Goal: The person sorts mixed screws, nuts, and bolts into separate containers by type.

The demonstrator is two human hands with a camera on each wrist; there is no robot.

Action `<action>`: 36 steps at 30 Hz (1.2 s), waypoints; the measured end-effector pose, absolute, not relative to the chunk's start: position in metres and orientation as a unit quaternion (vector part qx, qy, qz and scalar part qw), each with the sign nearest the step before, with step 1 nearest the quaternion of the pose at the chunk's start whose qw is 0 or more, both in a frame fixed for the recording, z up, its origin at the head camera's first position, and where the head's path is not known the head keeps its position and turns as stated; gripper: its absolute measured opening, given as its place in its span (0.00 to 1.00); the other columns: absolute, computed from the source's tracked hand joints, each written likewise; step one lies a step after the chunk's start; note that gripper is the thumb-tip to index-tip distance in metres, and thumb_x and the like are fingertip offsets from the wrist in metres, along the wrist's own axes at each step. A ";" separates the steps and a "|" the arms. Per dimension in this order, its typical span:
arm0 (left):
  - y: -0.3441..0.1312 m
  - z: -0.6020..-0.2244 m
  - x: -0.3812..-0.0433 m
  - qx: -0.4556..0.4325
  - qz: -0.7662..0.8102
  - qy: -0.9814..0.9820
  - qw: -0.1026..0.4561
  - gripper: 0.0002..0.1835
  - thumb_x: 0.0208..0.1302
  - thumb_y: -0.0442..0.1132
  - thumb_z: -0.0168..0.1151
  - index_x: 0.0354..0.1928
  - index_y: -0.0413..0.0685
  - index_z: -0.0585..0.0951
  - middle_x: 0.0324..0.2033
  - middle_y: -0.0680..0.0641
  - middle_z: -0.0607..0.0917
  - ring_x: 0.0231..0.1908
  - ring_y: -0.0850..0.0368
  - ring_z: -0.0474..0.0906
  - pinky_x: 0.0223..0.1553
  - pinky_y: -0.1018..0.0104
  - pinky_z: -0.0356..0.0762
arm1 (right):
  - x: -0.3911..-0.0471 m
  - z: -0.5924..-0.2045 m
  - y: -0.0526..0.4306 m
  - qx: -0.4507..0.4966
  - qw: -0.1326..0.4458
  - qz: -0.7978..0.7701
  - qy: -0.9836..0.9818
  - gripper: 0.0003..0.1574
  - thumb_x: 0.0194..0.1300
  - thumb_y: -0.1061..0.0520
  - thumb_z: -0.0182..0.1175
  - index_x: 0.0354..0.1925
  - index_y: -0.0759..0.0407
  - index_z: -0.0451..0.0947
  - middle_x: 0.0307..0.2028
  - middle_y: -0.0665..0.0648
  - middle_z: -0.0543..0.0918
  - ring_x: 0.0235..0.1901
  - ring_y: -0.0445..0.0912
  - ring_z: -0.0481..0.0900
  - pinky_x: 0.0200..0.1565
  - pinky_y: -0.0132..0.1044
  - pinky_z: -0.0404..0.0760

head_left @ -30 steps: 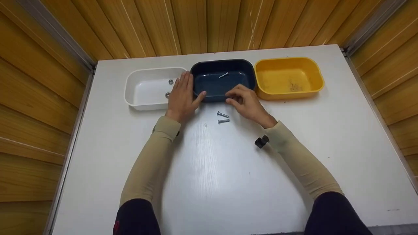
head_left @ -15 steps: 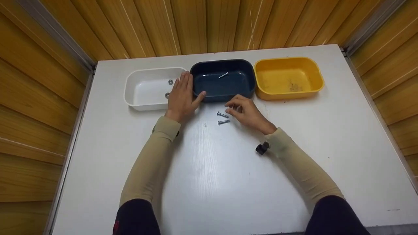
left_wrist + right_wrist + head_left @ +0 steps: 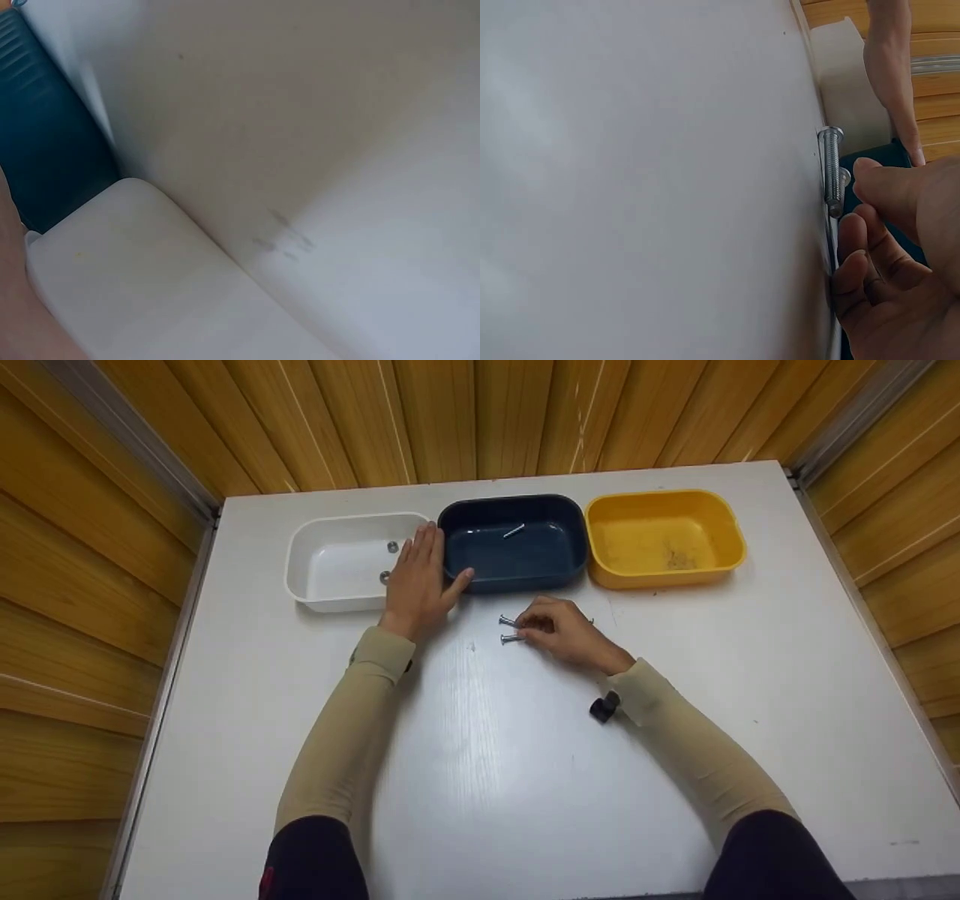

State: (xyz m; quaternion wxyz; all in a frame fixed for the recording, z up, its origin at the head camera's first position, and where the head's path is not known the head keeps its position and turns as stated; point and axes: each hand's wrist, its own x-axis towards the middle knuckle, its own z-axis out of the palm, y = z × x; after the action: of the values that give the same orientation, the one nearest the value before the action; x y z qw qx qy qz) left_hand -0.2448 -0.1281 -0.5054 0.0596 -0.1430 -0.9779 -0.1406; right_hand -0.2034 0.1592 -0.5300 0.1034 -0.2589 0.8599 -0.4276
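where the row begins, at far left: a white tray stands on a white table, with two metal nuts lying inside, toward its right end.
left hand: lies flat, fingers straight and pointing to the far side, over the place where the white tray meets the blue tray; no thing shows in its grasp, and it may be steadying the trays.
blue tray: dark, in the middle of the row; a single bolt lies inside, toward the far side.
loose bolts: two, side by side on the table, just to the near side of the blue tray, heads to the left, shafts running right.
right hand: apart from the left, fingers bent, thumb and fingertips right at the shafts of the loose bolts; i cannot tell whether they pinch one.
yellow tray: at far right, beside the blue tray, dark specks on its floor.
step in hand: by my judgement, taking up a bolt from the table.
next move: seems to call for a firm pinch on one shaft, then a lift that leaves its neighbour undisturbed.
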 end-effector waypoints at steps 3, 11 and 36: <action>-0.128 -0.505 -0.244 -0.143 -0.142 -0.978 0.061 0.52 0.79 0.72 0.40 0.84 0.35 0.51 0.85 0.37 0.51 0.86 0.44 0.43 0.86 0.53 0.39 | -0.203 -0.530 0.159 -0.261 0.102 -0.427 0.860 0.08 0.71 0.58 0.72 0.48 0.58 0.91 0.41 0.55 0.86 0.40 0.44 0.77 0.42 0.31 0.75; -0.127 -0.505 -0.245 -0.143 -0.139 -0.978 0.059 0.52 0.79 0.72 0.40 0.85 0.35 0.51 0.85 0.37 0.51 0.86 0.44 0.43 0.86 0.53 0.38 | -0.201 -0.534 0.160 -0.275 0.094 -0.415 0.862 0.06 0.68 0.59 0.74 0.44 0.57 0.93 0.39 0.54 0.87 0.38 0.43 0.77 0.41 0.30 0.75; -0.123 -0.506 -0.245 -0.152 -0.144 -0.976 0.062 0.53 0.79 0.73 0.39 0.84 0.34 0.51 0.85 0.37 0.51 0.86 0.44 0.43 0.86 0.52 0.39 | -0.194 -0.537 0.161 -0.280 0.082 -0.433 0.853 0.05 0.67 0.60 0.75 0.41 0.55 0.94 0.36 0.54 0.87 0.35 0.42 0.75 0.38 0.30 0.71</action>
State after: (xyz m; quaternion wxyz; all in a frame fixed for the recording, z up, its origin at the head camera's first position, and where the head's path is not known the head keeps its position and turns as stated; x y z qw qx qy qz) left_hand -0.2455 -0.1229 -0.5060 0.0615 -0.1518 -0.9760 -0.1438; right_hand -0.1941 0.1614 -0.5367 0.0824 -0.2796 0.8528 -0.4333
